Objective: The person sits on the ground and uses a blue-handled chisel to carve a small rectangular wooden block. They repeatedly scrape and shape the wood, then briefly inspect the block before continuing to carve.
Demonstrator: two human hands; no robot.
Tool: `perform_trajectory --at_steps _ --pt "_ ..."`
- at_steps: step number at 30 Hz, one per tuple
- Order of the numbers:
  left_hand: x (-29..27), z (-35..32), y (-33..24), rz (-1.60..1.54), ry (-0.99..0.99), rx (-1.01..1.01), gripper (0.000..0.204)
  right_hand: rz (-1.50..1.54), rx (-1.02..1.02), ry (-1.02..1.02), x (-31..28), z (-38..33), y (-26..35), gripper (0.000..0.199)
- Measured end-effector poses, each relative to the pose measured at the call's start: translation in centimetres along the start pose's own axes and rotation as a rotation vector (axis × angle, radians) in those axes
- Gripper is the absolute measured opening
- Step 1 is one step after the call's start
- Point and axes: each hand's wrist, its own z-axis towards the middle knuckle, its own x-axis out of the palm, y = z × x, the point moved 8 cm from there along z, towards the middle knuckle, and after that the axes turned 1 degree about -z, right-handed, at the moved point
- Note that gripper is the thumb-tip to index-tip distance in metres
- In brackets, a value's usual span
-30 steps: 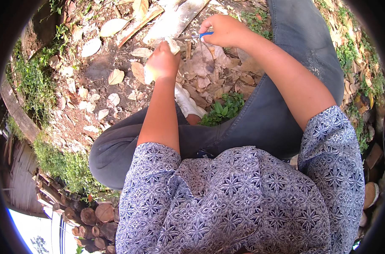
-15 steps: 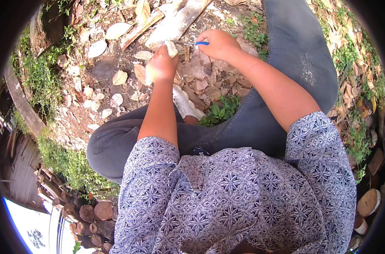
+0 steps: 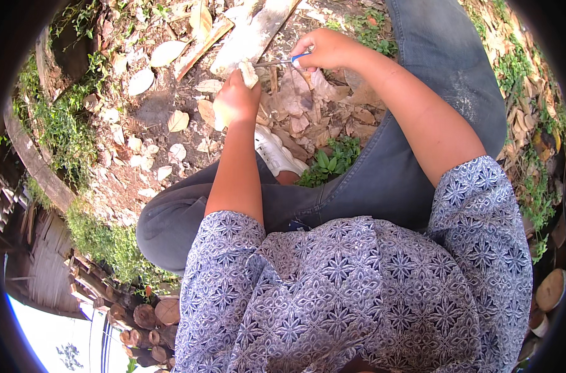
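My left hand (image 3: 236, 104) is closed around a pale, whitish piece (image 3: 248, 74) that looks like carved wood; its upper end sticks out past the fingers, and the rest is hidden in the grip. To the right, my right hand (image 3: 327, 50) is closed on the blue handle of a slim tool (image 3: 301, 56). The tool's thin dark shaft points left, and its tip lies at or against the upper end of the pale piece. Whether it is a knife or a gouge I cannot tell. Both hands are held above leaf-strewn ground.
A weathered plank (image 3: 252, 38) lies beyond my hands, with a narrow wood strip (image 3: 203, 50) beside it. My bent leg (image 3: 447, 87) is on the right, and a white shoe (image 3: 273, 152) is below my hands near a leafy plant (image 3: 328, 166). Cut logs (image 3: 145, 316) are stacked lower left.
My right hand has shifted a little up and to the right, and more of the tool's shaft shows. My left hand stays nearly in place with the pale piece.
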Motion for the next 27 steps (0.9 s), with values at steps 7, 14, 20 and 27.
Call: perform_trajectory --at_steps 7,14,20,27 --pt "0.2 0.1 0.1 0.001 -0.068 0.032 0.046 0.04 0.033 0.033 -0.5 -0.4 -0.2 0.035" --pt "0.0 0.1 0.1 0.009 -0.121 0.071 0.044 -0.016 0.041 0.039 -0.4 -0.7 0.8 0.033" --pt "0.0 0.4 -0.2 0.014 -0.036 0.033 0.043 -0.196 -0.083 -0.205 0.4 -1.6 2.2 0.027" --pt "-0.2 0.2 -0.3 0.017 -0.057 0.02 0.049 -0.218 0.244 -0.216 3.3 -4.1 5.7 0.022"
